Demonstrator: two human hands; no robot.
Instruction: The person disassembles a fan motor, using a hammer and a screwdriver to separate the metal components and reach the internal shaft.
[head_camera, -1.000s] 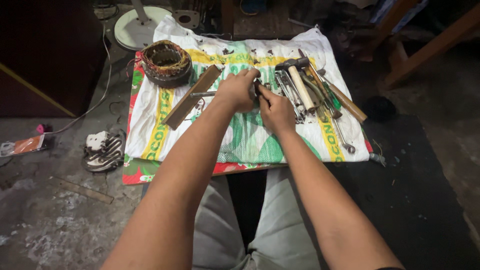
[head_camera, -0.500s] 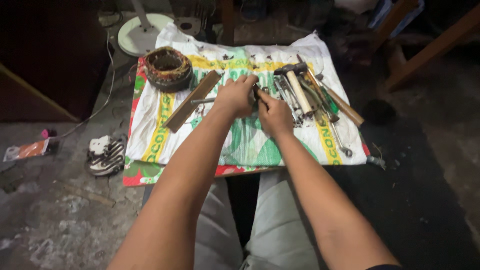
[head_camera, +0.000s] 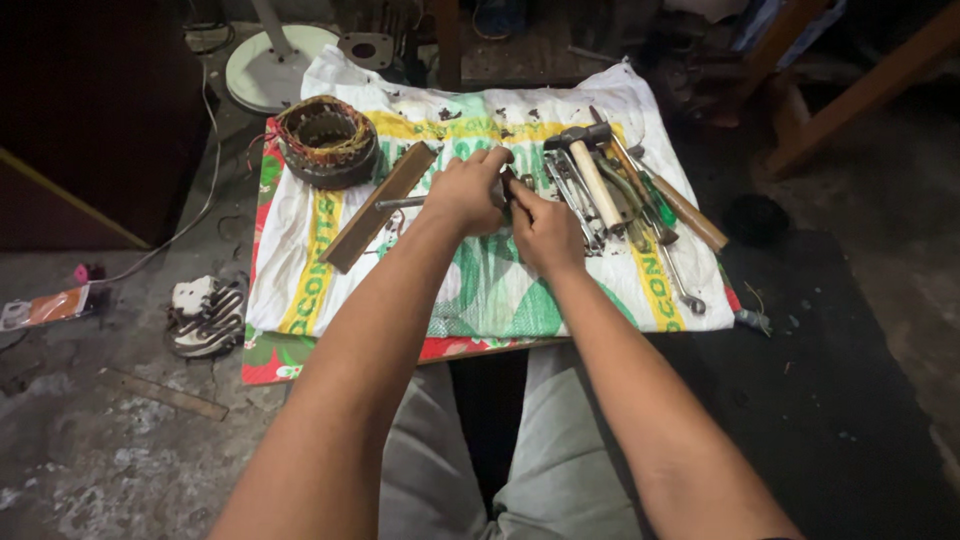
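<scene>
Over the white sack (head_camera: 300, 240), my left hand (head_camera: 465, 190) grips a metal rod (head_camera: 400, 203) lying leftward; my right hand (head_camera: 543, 228) pinches its near end.

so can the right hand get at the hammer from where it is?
Probably yes. The hammer lies on top of the tool pile just right of the right hand, with nothing over its handle. But that hand's grip looks occupied with a small dark part shared with the left hand.
</scene>
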